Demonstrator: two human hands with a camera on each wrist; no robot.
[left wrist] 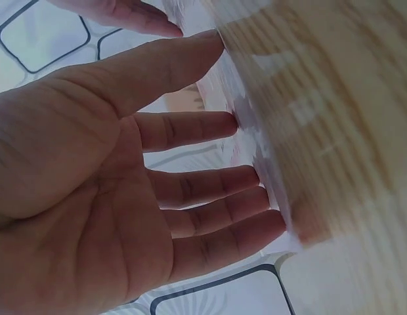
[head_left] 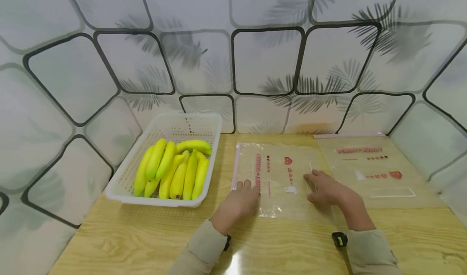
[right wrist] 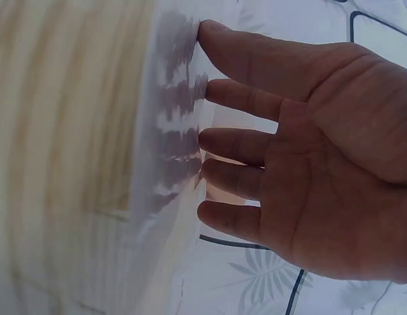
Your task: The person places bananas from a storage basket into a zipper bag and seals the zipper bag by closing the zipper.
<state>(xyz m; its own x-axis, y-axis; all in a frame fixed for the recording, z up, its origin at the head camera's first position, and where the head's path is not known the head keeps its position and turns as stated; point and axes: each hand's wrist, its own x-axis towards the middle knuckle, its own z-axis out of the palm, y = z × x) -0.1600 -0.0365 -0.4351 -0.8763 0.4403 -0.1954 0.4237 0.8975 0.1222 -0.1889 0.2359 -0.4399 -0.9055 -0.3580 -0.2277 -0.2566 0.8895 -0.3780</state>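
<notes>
Hands lie flat on a clear zip bag (head_left: pixel 282 178) spread on the wooden desk (head_left: pixel 146 234). The left hand (head_left: pixel 240 200) rests near the bag's pink zip edge, fingers straight and only slightly spread, gripping nothing; the right hand (head_left: pixel 326 188) presses the bag's right side in the same way, fingers extended. In the left wrist view the left hand's fingertips (left wrist: pixel 253 177) touch the film, and in the right wrist view the right hand's fingertips (right wrist: pixel 207 141) do likewise. Both wrist views are blurred, so the bag shows there only as a pale smear with faint red marks.

The bag bears small red print, a strawberry figure and a white label box; the lettering is too small to read. Its lower edge is hard to trace against the desk's glare, and the palms cover part of it.

A second, similar bag (head_left: pixel 372 173) lies just to the right, its left edge touching or slightly overlapping the first; which one is on top cannot be told.

Left of the bags stands a white perforated basket (head_left: pixel 127 178) holding a bunch of yellow bananas (head_left: pixel 175 169). The bananas' lower ends are hidden behind the basket's front wall. Beige sleeves run off the bottom of the head view, and a dark strap shows at each wrist.
</notes>
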